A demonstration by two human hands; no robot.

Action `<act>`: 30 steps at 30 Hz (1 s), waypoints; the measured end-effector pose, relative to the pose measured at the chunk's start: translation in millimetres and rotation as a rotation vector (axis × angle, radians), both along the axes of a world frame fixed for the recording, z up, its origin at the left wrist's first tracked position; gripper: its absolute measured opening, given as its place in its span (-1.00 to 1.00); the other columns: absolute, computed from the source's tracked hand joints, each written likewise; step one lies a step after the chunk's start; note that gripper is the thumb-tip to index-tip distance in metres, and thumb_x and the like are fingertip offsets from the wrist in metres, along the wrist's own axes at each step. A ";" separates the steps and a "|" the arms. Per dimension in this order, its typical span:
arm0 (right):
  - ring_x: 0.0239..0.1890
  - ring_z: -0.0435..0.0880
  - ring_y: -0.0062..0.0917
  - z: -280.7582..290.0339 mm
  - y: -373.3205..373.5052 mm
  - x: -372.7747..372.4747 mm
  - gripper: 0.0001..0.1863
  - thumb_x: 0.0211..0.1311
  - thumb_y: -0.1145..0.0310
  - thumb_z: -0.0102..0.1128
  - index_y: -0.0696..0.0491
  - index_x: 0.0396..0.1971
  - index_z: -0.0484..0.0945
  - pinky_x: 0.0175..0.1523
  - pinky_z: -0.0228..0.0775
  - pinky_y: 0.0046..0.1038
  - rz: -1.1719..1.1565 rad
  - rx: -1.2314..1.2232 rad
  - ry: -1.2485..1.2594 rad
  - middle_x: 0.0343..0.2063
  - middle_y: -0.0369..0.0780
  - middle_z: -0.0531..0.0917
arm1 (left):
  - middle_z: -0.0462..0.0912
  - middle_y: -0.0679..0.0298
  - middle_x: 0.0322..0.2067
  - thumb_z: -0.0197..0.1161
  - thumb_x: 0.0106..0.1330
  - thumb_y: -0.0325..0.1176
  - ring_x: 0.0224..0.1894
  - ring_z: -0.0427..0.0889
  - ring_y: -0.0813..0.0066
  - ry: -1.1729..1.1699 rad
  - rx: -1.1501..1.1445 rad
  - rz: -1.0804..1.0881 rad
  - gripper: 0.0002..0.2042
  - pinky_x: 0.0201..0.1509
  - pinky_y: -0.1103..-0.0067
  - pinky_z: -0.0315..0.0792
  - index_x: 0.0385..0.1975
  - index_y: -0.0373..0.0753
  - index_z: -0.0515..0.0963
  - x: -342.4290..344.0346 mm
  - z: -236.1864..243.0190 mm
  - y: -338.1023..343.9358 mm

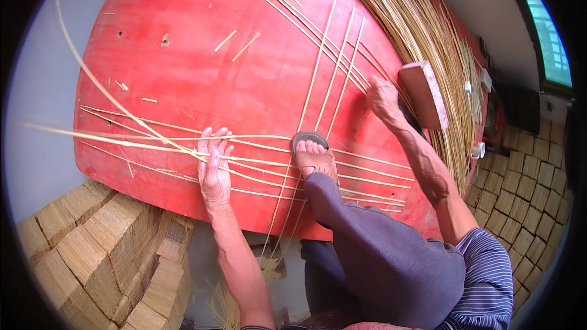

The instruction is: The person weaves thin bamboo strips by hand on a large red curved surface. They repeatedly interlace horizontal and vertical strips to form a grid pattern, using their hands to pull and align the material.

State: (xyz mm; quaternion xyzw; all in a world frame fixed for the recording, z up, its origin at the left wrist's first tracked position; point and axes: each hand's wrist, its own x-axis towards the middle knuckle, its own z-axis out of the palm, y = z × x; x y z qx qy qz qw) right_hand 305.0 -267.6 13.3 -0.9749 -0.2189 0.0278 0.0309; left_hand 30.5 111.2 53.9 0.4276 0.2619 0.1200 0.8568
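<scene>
Thin pale bamboo strips lie crosswise on a red board, some running left to right and several crossing them at a steep slant. My sandalled foot stands on the crossing. At the left, my left hand has its fingers threaded among the strips, a couple of them gripped between thumb and fingers; their long ends curve off past the board's left edge. My right hand, beyond my foot to the right, is closed in a fist around the ends of strips that slant in from the far side.
A thick bundle of long strips runs along the board's right side, with a reddish brick-like block against it. Short offcuts lie scattered on the board. Stacked bundles of cut pieces fill the lower left; more stacks stand right. A white cup sits at the right edge.
</scene>
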 end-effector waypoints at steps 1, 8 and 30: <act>-0.35 0.64 0.03 -3.8 -20.2 8.1 -0.94 0.13 0.44 0.09 0.09 -0.48 0.46 -0.31 0.41 0.02 -0.021 -0.072 -0.001 -0.50 0.01 0.61 | 0.41 0.05 0.25 0.20 0.37 -0.17 0.31 0.39 0.22 0.007 0.026 0.021 -0.34 0.34 0.32 0.23 0.41 -0.25 0.14 1.7 1.8 0.6; -0.43 0.63 0.03 -20.7 -31.9 15.9 -0.93 0.15 0.47 -0.02 0.15 -0.44 0.43 -0.32 0.44 0.04 0.177 -0.056 0.064 -0.56 0.05 0.60 | 0.44 0.03 0.22 0.18 0.40 -0.20 0.29 0.41 0.19 0.008 0.188 0.062 -0.36 0.34 0.29 0.23 0.40 -0.28 0.13 -7.4 22.5 12.1; -0.41 0.72 -0.21 12.8 -9.8 44.6 -0.77 0.10 0.37 0.09 0.19 -0.38 0.65 -0.20 0.55 -0.24 -0.142 0.276 0.402 -0.54 0.06 0.65 | 0.42 -0.06 0.24 0.01 0.44 0.15 0.30 0.41 0.11 -0.083 0.169 0.061 -0.27 0.36 0.27 0.23 0.38 -0.34 0.15 -13.9 12.3 15.7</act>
